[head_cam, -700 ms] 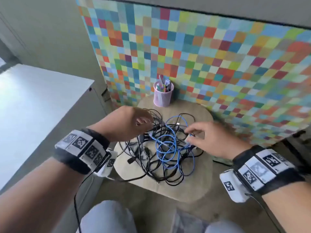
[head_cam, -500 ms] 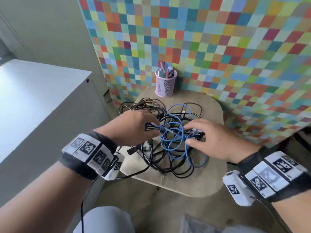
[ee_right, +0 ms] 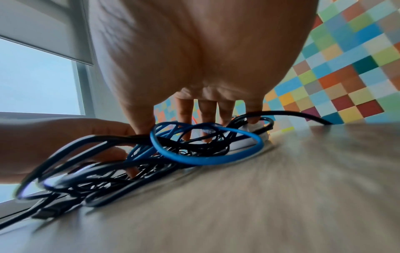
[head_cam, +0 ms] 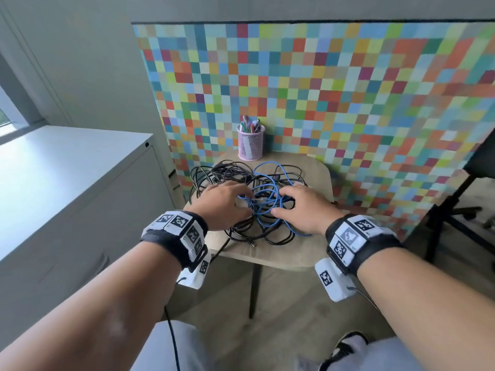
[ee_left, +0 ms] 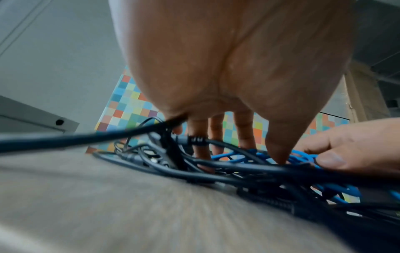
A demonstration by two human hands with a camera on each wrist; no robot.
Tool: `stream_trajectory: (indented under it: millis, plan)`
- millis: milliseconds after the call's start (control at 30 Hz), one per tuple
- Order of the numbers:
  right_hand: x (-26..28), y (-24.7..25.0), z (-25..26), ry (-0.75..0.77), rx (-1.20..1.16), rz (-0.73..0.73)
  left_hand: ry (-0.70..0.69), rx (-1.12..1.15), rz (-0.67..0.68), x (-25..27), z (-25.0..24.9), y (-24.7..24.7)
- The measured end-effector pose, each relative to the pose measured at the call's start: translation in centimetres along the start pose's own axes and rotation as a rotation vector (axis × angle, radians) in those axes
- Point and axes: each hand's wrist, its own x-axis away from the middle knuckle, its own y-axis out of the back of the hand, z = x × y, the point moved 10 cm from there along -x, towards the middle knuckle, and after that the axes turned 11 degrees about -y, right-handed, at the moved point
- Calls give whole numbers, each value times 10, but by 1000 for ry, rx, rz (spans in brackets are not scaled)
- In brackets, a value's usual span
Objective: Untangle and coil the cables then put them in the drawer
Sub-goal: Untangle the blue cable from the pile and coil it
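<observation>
Checkered panel [head_cam: 321,89] of many coloured squares stands upright behind a small wooden bench [head_cam: 267,253] with rounded corners and a dark leg. Grey metal cabinet [head_cam: 67,183] to the left, window beyond it; black chair base [head_cam: 455,218] on the floor at right.

Container — one pink mesh pen cup [head_cam: 250,143] at the bench's back edge, just in front of the panel. It holds several pens and markers standing upright, pink, green and dark tips showing. Cup sits apart from the cable heap, behind it.

Cables — a single tangled heap in the middle of the bench. Black cables [head_cam: 214,172], several and thin, loop widely across the left and near side; one strand trails over the front edge. A blue cable [head_cam: 267,167] is woven through the middle and right in overlapping loops, crossing over and under the black ones. In the left wrist view a ribbed black connector sleeve shows among the strands. Nothing coiled; every strand still lies on the bench top.

Left hand [head_cam: 222,202] palm-down on the left part of the heap, fingers [ee_left: 199,137] spread and poking down among the black strands, thumb tip close to the blue loops. Cannot tell if any strand is pinched.

Right hand [head_cam: 302,207] palm-down on the right part — fingers [ee_right: 205,113] spread apart, tips reaching down into blue and black loops. Its grip cannot be told either.
</observation>
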Motion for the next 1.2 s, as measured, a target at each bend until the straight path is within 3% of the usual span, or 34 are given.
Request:
stream_trajectory:
  millis: [167,300,467,700,833,967,1100,1200]
  plan:
    - [3,3,4,74,-1,-31,78,86,-137,-10,6,9]
    - [2,11,10,91,11,-9,55,112,-221,-10,0,18]
    - [5,28,19,97,-51,-90,59,115,-300,1,-10,31]
    - [11,59,21,61,-148,-263,-36,51,-396,8,-33,57]
    - [12,49,28,75,-190,-113,-147,81,-452,6,-54,67]
    - [-3,59,37,118,-107,-180,-158,132,-423,3,-59,63]
    - [-9,104,40,162,-411,-300,-109,251,-428,2,-45,64]
    - [1,114,50,239,-566,-296,-117,205,-537,2,-40,81]
